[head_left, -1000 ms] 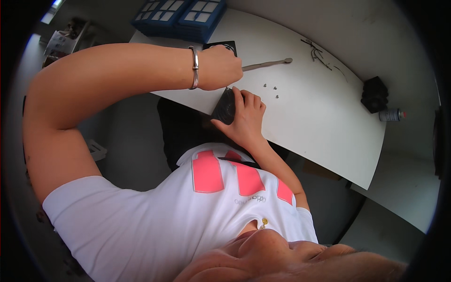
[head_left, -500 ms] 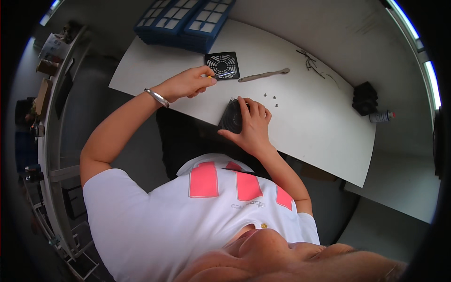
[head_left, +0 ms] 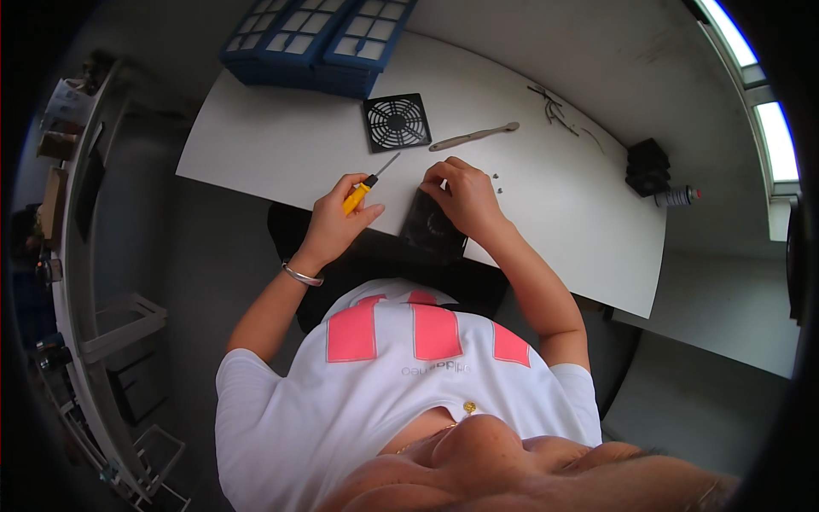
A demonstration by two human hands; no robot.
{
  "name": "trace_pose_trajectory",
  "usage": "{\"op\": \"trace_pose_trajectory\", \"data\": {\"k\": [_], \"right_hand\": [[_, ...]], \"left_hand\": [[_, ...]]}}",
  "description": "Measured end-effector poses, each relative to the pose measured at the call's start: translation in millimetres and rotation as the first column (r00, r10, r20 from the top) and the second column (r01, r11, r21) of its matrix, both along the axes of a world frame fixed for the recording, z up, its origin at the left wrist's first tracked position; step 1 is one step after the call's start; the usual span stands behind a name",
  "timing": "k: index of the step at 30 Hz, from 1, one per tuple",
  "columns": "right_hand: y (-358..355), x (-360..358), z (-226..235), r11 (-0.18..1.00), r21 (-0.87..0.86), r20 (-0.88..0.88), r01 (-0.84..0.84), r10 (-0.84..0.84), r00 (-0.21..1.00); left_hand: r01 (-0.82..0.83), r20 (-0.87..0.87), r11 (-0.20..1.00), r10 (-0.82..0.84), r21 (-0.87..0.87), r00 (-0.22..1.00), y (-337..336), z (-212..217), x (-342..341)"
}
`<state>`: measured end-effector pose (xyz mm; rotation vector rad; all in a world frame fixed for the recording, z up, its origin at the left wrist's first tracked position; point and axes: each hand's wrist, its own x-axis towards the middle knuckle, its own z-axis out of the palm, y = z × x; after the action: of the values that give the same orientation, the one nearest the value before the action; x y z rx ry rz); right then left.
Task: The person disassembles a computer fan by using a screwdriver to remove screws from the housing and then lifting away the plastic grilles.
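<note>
- The fan (head_left: 432, 227) sits at the worktop's (head_left: 580, 218) near edge, right under your right hand (head_left: 467, 196), which is the nearer one.
- Your right fingertips are drawn together at its far end; you cannot tell here whether they pinch anything.
- Your left hand (head_left: 335, 224) grips the screwdriver (head_left: 356, 199), left of the fan; its long axis slants far and right, the tip short of the guard (head_left: 397, 122).
- Right of the guard lies the brush (head_left: 473, 136).
- Small screws (head_left: 500, 190) lie just right of your right hand.
- Filters (head_left: 348, 83) stand far left.
</note>
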<state>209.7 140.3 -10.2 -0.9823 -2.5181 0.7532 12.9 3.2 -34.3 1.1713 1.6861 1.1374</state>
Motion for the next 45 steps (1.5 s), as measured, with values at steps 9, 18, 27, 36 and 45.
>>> {"op": "trace_pose_trajectory", "data": {"k": [9, 18, 27, 36, 45], "right_hand": [[-4, -2, -6, 0.944, 0.300, 0.135, -0.135, 0.097, 0.986], [10, 6, 2, 0.927, 0.275, 0.106, -0.254, 0.233, 0.967], [3, 11, 19, 0.991, -0.134, -0.157, -0.001, -0.021, 0.987], [9, 15, 5, 0.968, -0.139, -0.255, -0.211, 0.171, 0.952], [-5, 21, -5, 0.988, -0.155, -0.270, 0.023, -0.065, 0.961]], "left_hand": [[0.040, -0.031, 0.997, -0.038, 0.064, 0.999, -11, -17, 52], [-0.004, 0.045, 0.989, -0.002, 0.150, 0.999, -9, -23, 32], [0.179, -0.393, 0.952, -0.070, 0.247, 0.917, 1, 32, -10], [0.228, 0.166, 0.900, -0.306, 0.372, 0.937, 38, 70, -2], [0.292, -0.182, 0.888, -0.240, 0.355, 0.953, 55, 67, 8]]}}
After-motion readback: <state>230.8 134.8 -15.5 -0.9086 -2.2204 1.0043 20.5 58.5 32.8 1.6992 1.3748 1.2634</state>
